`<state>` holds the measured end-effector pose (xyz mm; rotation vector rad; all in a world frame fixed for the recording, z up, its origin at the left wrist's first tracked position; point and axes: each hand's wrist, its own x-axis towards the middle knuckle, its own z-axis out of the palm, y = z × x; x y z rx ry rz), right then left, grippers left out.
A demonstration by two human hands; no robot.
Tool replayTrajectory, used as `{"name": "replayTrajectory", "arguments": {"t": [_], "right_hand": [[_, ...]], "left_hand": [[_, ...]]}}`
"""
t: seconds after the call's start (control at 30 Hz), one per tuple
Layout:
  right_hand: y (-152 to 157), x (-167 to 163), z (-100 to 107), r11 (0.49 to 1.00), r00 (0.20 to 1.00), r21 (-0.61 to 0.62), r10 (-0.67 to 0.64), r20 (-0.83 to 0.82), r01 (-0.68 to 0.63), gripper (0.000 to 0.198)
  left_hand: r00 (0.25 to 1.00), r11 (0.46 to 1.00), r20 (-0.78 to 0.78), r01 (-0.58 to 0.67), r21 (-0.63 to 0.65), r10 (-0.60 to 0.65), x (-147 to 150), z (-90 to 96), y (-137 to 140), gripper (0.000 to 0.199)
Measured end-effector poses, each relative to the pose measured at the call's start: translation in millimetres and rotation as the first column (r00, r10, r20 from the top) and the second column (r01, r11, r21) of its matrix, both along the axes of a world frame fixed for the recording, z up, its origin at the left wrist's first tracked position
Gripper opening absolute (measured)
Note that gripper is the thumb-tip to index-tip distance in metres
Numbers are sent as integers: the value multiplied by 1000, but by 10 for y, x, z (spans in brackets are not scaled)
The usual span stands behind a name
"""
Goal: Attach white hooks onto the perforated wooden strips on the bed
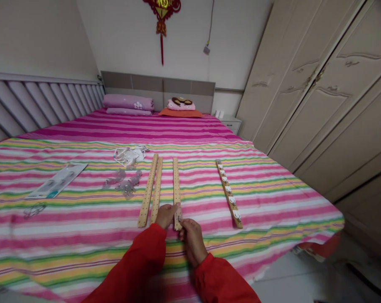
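Striped bed, wooden strip toward its near edge, left hand pinching a clear piece on it, right hand fingertips bunched alongside, grip unclear, two strips just left, white-studded strip toward right edge.

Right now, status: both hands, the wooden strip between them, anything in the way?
Left hand, right hand: at near end of wooden strip, exact contact unclear. Strip flat on striped cover. Two other strips close on left; nothing visibly blocking.
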<state>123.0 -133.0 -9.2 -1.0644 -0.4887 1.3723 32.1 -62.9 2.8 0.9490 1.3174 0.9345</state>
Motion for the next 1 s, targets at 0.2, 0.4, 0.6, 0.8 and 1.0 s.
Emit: {"name": "replayTrajectory", "arguments": {"t": [0.2,0.4,0.6,0.8,1.0], "right_hand": [[-63,-14,-17,1000,998,5,27,-58,-26,27],[-53,-4,-59,998,998,5,56,-1,-56,35],[-106,73,-101,996,995,-11,87,54,-87,42],[-128,214,-74,998,984,55,-1,177,-9,39],[-98,340,74,997,973,71,-47,228,32,40]], "left_hand": [[997,995,7,82,-49,-82,-58,226,-114,40],[961,965,-242,184,187,-136,-407,359,-199,31],[826,811,-411,-92,578,386,-1226,378,220,28],[538,638,-611,166,752,580,-1611,243,557,28],[349,643,-717,319,697,603,-1624,149,611,19]]}}
